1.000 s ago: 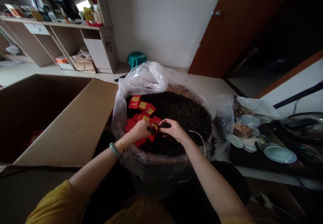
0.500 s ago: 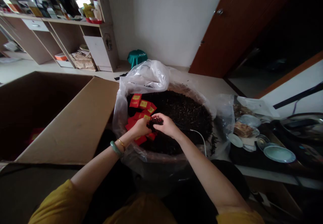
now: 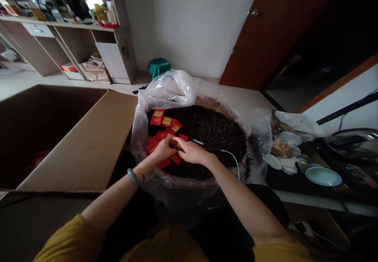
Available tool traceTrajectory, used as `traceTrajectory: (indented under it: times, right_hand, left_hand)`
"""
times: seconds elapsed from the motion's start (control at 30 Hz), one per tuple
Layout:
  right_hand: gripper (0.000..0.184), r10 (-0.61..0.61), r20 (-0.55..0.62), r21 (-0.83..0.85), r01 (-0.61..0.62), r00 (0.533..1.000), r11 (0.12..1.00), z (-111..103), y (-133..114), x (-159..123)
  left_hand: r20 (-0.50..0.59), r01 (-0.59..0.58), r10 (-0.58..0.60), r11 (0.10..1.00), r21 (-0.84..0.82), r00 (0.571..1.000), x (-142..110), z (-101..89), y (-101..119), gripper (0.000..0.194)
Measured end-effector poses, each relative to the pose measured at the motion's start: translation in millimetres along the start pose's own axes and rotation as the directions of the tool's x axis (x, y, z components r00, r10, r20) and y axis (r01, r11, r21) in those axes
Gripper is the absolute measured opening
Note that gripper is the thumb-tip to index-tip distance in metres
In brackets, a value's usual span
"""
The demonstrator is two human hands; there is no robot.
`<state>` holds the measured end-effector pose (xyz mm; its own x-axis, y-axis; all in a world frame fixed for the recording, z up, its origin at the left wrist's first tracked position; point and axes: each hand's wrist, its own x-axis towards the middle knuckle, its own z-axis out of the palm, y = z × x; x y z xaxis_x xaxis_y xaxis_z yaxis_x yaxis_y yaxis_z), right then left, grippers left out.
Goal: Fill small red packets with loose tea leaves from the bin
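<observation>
My left hand (image 3: pixel 165 151) and my right hand (image 3: pixel 190 151) meet over the near left part of a large round tub lined with a clear plastic bag (image 3: pixel 141 120). Both have curled fingers, their tips touching. What they pinch is hidden, with only a dark gap showing between them. Dark, loose dried leaves (image 3: pixel 220 126) fill the tub. Several red packets with gold labels (image 3: pixel 167 121) lie on the leaves around and under my hands. Just right of my right hand, a dark flat device with a pale edge (image 3: pixel 198 141) is partly covered; a white cable (image 3: pixel 234 160) runs from its side.
An open cardboard box (image 3: pixel 79 147) stands at the left, something red inside. To the right, a low table holds a pale bowl (image 3: pixel 323 176) and a clear bag (image 3: pixel 262 130). Behind are a green-covered bin (image 3: pixel 158 68), a shelf desk (image 3: pixel 113 63) and a brown door (image 3: pixel 251 45).
My right hand has turned over, from holding dark leaves in cupped fingers to fingertips down against my left hand. The leaves are no longer visible in it, and more of the dark device shows.
</observation>
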<state>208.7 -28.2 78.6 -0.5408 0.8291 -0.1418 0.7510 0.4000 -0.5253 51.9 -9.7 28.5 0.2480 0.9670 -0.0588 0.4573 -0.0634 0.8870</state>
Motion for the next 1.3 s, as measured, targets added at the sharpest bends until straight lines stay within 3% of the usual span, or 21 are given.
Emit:
traceTrajectory:
  times: [0.13,0.2,0.27,0.4,0.57,0.63,0.7,0.8,0.93,1.03,1.17,1.3]
  right_hand:
    - [0.079,-0.034,0.102,-0.064,0.041,0.994,0.997,6,2,-6]
    - [0.076,-0.025,0.084,-0.096,0.033,0.996,0.995,11,5,-7]
    - [0.071,-0.009,0.033,-0.094,0.012,0.999,0.995,16,8,-6]
    - [0.059,0.006,-0.09,0.009,-0.006,0.996,1.0,22,17,-4]
    - [0.034,-0.051,-0.266,0.175,0.1,0.963,0.979,20,30,-3]
    - [0.022,-0.034,-0.348,0.235,0.122,0.937,0.964,14,35,-4]
    - [0.013,0.044,-0.469,0.3,0.112,0.882,0.947,6,43,-6]
    - [0.017,0.196,-0.556,0.423,0.072,0.808,0.903,-3,58,-13]
    - [0.036,0.255,-0.462,0.517,0.025,0.849,0.856,4,71,-19]
    - [0.037,0.272,-0.424,0.585,0.032,0.864,0.81,20,72,-15]
    - [0.034,0.389,-0.359,0.739,0.003,0.848,0.674,33,71,-7]
    - [0.034,0.426,-0.403,0.781,0.062,0.81,0.621,37,72,-4]
  left_hand:
    - [0.16,-0.021,0.023,1.0,-0.012,0.987,-2,-7.1,-10,0.035]
    - [0.252,-0.067,0.057,0.997,0.029,0.966,-2,-10.1,-15,0.039]
    - [0.277,-0.097,0.078,0.994,0.054,0.958,-2,-9.9,-18,0.04]
    - [0.161,-0.064,0.08,0.993,-0.098,0.984,2,-2.1,-24,0.028]
    - [0.091,0.013,0.016,0.951,-0.308,0.996,11,6.7,-23,0.033]
    - [0.063,-0.001,0.026,0.929,-0.371,0.998,14,9.0,-20,0.037]
    - [0.024,-0.011,0.023,0.905,-0.426,0.999,17,11.2,-17,0.041]
    - [-0.069,-0.031,-0.002,0.877,-0.48,0.998,19,14.6,-14,0.043]
    - [-0.113,-0.042,-0.017,0.869,-0.494,0.993,20,21.5,-11,0.044]
    - [-0.07,-0.039,0.004,0.864,-0.502,0.998,21,28.8,-8,0.043]
    - [0.011,-0.001,0.009,0.829,-0.559,1.0,19,35.4,-4,0.043]
    - [0.261,0.157,-0.001,0.801,-0.578,0.965,12,39.4,-5,0.048]
